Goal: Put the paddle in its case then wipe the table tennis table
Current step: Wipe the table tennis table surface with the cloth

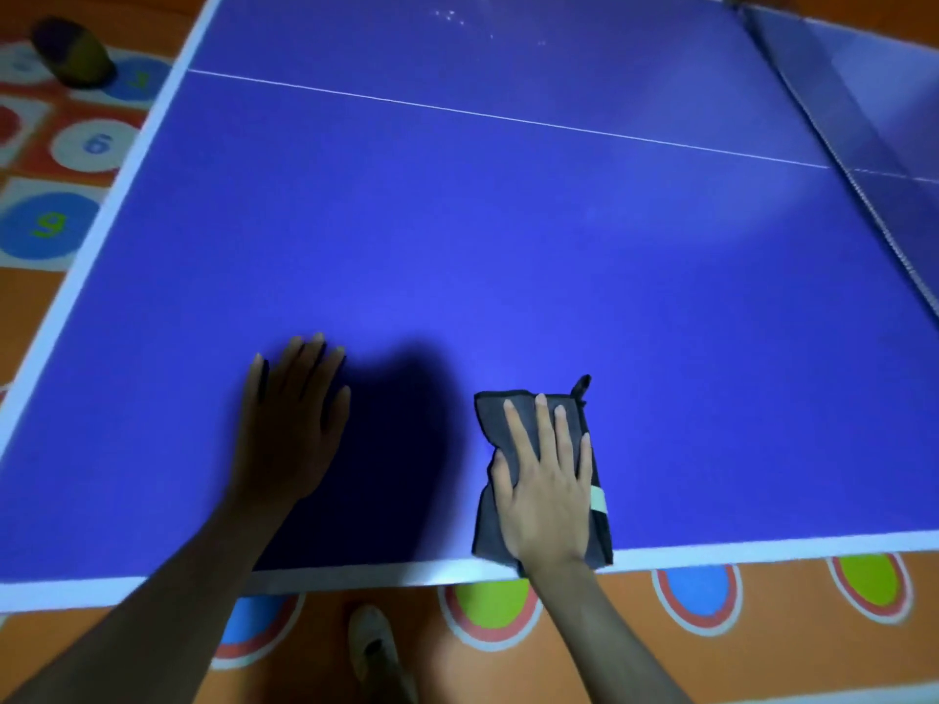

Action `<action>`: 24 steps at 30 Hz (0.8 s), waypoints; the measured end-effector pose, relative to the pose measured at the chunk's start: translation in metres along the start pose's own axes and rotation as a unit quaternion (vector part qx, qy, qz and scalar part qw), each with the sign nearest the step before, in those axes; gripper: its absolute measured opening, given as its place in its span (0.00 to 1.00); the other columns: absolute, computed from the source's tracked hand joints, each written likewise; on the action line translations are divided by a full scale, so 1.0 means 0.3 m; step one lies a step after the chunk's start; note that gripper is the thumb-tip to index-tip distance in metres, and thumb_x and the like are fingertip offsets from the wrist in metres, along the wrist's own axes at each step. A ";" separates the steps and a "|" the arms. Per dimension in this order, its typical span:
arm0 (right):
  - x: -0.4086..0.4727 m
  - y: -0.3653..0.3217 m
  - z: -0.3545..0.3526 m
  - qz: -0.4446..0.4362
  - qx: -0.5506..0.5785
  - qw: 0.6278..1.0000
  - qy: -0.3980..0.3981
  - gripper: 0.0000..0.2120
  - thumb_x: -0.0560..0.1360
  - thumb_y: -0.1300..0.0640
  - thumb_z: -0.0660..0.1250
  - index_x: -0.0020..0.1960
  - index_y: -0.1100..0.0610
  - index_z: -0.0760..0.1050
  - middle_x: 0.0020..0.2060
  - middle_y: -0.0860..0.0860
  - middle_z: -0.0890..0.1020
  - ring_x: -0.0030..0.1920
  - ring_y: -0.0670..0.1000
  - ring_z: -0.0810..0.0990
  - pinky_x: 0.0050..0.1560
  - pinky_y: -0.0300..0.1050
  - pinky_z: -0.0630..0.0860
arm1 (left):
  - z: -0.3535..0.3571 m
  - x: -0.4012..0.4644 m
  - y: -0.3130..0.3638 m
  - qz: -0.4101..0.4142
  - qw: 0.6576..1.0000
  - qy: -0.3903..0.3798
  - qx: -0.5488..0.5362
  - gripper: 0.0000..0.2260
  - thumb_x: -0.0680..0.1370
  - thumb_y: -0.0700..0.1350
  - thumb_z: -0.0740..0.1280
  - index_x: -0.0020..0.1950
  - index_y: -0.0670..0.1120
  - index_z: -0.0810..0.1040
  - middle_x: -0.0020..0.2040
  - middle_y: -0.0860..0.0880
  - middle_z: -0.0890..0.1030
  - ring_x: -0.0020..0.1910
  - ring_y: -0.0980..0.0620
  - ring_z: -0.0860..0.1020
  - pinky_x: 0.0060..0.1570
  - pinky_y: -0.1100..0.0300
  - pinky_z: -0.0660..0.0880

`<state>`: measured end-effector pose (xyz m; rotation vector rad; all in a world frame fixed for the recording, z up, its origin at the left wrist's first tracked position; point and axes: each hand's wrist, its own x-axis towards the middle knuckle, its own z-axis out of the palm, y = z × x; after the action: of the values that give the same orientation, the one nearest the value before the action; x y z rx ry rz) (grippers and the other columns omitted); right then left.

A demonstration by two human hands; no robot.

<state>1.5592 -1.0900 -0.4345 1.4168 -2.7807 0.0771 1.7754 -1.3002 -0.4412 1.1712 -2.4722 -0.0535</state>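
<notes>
Under the right hand (546, 492), flat with fingers spread, lies the grey cloth (541, 475), pressed onto the table (457, 236) at its near edge. To that hand's left, the left hand (294, 424) rests open and holds nothing. No paddle or case shows anywhere, so that step looks finished; wiping is underway, with pale specks far beyond the fingers left to reach.
</notes>
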 end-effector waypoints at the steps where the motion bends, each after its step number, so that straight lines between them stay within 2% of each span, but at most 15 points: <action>1: 0.062 -0.006 0.008 0.001 0.003 1.000 0.004 0.29 0.83 0.41 0.50 0.84 0.42 0.54 0.84 0.50 0.58 0.84 0.55 0.52 0.82 0.61 0.52 | 0.004 0.005 -0.001 -0.003 1.000 0.002 -0.007 0.21 0.86 0.51 0.55 0.76 0.44 0.71 0.78 0.42 0.70 0.78 0.42 0.66 0.77 0.37 0.57; 11: 0.658 -0.094 0.032 0.023 0.038 0.999 0.009 0.30 0.82 0.40 0.46 0.84 0.41 0.55 0.84 0.49 0.57 0.84 0.53 0.52 0.83 0.60 0.46 | -0.003 0.017 -0.009 -0.028 0.998 -0.053 -0.007 0.24 0.83 0.53 0.56 0.77 0.45 0.72 0.80 0.44 0.66 0.79 0.43 0.65 0.77 0.36 0.58; 15: 0.828 -0.110 0.027 0.004 0.048 0.999 0.000 0.31 0.81 0.39 0.44 0.84 0.41 0.56 0.84 0.49 0.57 0.84 0.52 0.52 0.83 0.60 0.45 | 0.000 0.020 -0.017 -0.024 0.997 -0.069 -0.008 0.25 0.82 0.53 0.56 0.77 0.46 0.71 0.81 0.45 0.65 0.80 0.44 0.64 0.77 0.36 0.58; 19: 0.841 -0.114 0.027 -0.001 0.063 0.998 -0.006 0.33 0.80 0.39 0.42 0.83 0.42 0.57 0.84 0.49 0.57 0.84 0.52 0.51 0.83 0.59 0.45 | -0.009 0.031 -0.017 -0.017 0.998 -0.055 -0.022 0.25 0.83 0.53 0.56 0.77 0.46 0.71 0.81 0.45 0.65 0.80 0.45 0.63 0.78 0.36 0.57; 24: 0.618 -0.167 0.028 -0.013 0.065 0.998 0.000 0.32 0.80 0.40 0.43 0.83 0.43 0.58 0.84 0.49 0.57 0.84 0.53 0.53 0.83 0.59 0.47 | -0.008 0.028 -0.016 -0.011 0.998 -0.037 -0.047 0.24 0.83 0.54 0.57 0.77 0.45 0.71 0.80 0.44 0.66 0.80 0.45 0.62 0.78 0.36 0.55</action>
<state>1.4907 -1.2696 -0.4337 1.4799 -2.8024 0.2631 1.7749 -1.3093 -0.4370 1.1758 -2.4912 -0.2213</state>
